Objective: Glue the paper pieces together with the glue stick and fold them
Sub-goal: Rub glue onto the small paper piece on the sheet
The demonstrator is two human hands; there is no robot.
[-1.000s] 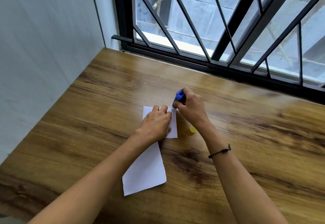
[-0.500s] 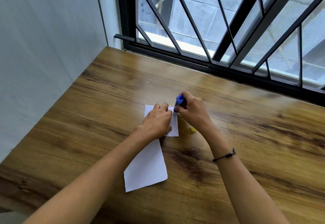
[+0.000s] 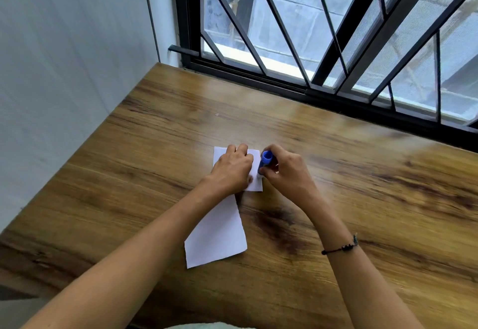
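Two white paper pieces lie on the wooden table [image 3: 362, 186]. The smaller piece [image 3: 256, 171] sits farther from me, and my left hand [image 3: 231, 171] presses flat on it with curled fingers. The larger piece [image 3: 217, 235] reaches toward me from under that hand. My right hand [image 3: 285, 171] grips a blue glue stick [image 3: 265, 162], held with its tip down on the right edge of the smaller piece. The glue tip itself is hidden by my fingers.
A white wall [image 3: 64, 83] borders the table on the left. A black barred window [image 3: 323, 44] runs along the far edge. A dark bracelet [image 3: 341, 247] is on my right wrist.
The glue stick has slid down the right edge of the smaller paper, from its far corner toward me. The yellow cap seen beside my right wrist earlier is now hidden. My left hand stays put.
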